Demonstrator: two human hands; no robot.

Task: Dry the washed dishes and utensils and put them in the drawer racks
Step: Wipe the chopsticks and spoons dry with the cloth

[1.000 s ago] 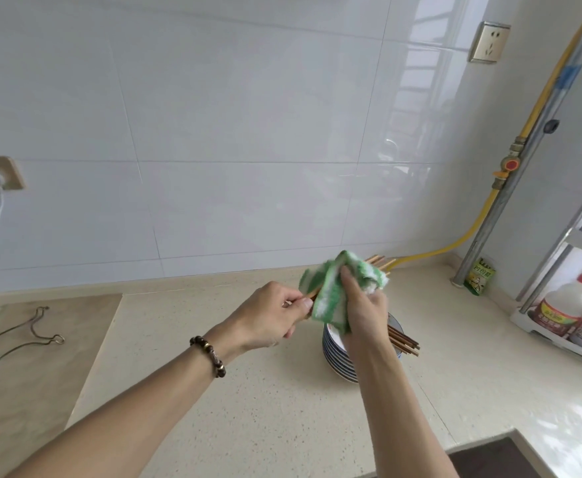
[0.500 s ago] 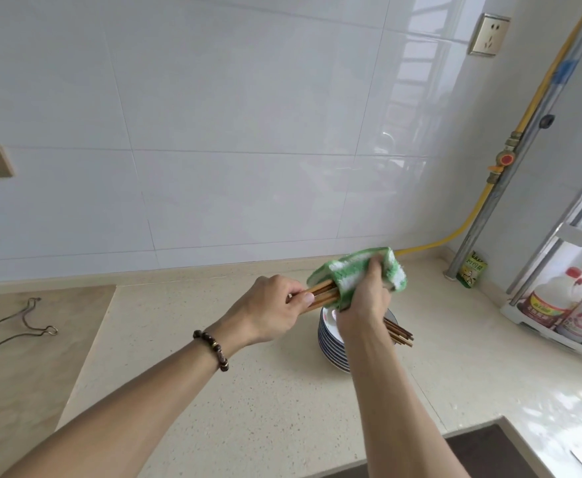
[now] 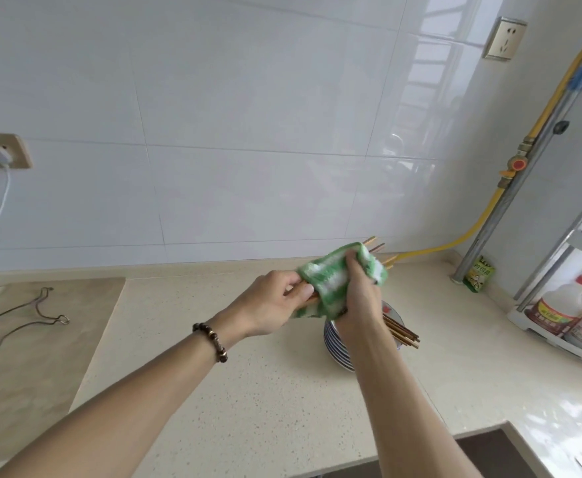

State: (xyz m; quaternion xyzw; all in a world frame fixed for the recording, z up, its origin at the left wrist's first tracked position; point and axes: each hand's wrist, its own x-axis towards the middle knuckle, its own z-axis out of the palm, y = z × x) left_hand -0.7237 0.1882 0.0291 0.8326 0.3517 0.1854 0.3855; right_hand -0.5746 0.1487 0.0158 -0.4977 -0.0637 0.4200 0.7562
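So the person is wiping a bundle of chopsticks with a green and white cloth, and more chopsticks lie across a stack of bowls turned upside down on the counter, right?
Nearly. The right hand does wrap the green and white cloth round the chopsticks that the left hand grips. But the head view shows the other chopsticks lying across a stack of plates standing right way up, not upturned bowls.

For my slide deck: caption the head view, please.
Left hand holds chopsticks; right hand wipes them with a green cloth above stacked plates.
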